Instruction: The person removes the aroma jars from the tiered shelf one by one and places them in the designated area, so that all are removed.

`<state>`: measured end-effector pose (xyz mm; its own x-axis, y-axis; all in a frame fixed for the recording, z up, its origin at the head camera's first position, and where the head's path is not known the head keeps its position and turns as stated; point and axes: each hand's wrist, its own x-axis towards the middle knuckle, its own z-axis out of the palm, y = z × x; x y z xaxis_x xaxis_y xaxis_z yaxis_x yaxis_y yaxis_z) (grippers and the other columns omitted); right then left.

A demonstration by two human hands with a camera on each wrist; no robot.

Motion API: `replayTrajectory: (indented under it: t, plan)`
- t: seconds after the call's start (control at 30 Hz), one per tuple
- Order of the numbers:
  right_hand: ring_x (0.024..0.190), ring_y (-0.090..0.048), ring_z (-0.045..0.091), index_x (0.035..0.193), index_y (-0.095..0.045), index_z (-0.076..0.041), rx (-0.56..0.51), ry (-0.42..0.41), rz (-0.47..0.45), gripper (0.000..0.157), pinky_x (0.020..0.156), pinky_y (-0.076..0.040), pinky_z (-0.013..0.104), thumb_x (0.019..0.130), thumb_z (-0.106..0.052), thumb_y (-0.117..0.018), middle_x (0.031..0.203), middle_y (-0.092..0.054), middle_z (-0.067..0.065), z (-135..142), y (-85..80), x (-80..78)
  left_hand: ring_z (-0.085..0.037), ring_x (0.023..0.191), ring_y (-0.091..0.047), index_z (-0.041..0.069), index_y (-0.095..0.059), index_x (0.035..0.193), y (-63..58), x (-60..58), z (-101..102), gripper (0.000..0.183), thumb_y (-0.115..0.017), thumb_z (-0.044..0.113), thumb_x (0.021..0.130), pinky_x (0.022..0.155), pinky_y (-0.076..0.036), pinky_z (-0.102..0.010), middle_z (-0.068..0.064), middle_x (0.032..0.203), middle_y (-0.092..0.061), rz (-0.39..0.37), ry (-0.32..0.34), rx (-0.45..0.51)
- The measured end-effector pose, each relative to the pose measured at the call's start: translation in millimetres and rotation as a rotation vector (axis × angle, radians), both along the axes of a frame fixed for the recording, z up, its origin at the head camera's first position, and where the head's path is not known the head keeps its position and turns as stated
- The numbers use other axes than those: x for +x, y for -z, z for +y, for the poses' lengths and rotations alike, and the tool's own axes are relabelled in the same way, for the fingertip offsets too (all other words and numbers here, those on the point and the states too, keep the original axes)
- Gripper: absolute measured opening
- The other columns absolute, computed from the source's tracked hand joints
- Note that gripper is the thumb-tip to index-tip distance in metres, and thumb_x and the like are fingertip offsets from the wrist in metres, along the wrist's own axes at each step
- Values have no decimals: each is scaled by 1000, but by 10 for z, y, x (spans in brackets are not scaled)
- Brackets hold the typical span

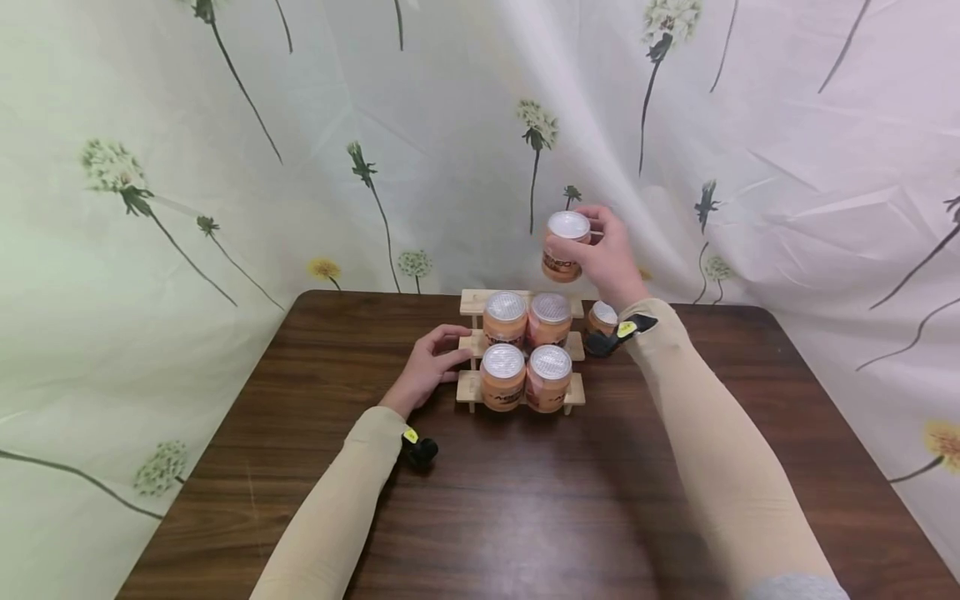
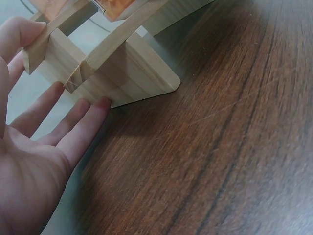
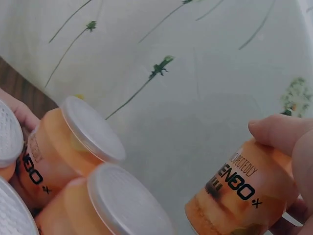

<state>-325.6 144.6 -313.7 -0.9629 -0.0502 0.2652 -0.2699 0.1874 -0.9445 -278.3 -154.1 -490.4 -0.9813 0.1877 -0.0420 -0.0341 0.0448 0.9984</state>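
By the wooden rack (image 1: 472, 302), my right hand (image 1: 611, 260) clamps a jar (image 1: 561, 267); my left hand (image 1: 424, 368), fingers apart, touches the rack. Probably shelving; next needs careful lowering.

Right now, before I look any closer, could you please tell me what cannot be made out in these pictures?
Head view: lower part of the lone jar beside the wooden rack, covered by the black wrist camera.
Head view: small print on the held jar, too small.
Left wrist view: most of the racked jars, cut off by the top edge.
Right wrist view: most of the left hand, behind jars and the left edge.
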Motion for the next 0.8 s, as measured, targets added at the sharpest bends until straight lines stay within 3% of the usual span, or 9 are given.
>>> replayTrajectory:
  t: [0.3,0.53,0.8]
  plan:
    - [111,-55,21,135,-59,-8,-16,54,2,56,95,-48,39,88,-21,-86,126,-53,4,308,81,3,-29,122,-61,12,-61,138,-11,-19,5,41,-75,18,100,82,-62,-40,-17,146,-52,-1,5,-7]
    - [114,-55,21,141,-56,-6,53,99,-22,63,96,-48,37,89,-25,-85,129,-53,6,587,163,57,-28,120,-62,12,-62,138,-18,-13,7,41,-75,19,100,80,-62,-39,-17,146,-52,0,2,-10]
    - [117,-52,19,148,-51,-8,63,117,-100,72,92,-50,33,90,-31,-86,138,-48,7,889,295,109,-27,120,-62,12,-61,138,0,-22,10,41,-74,18,100,80,-62,-38,-16,149,-50,-5,0,-3]
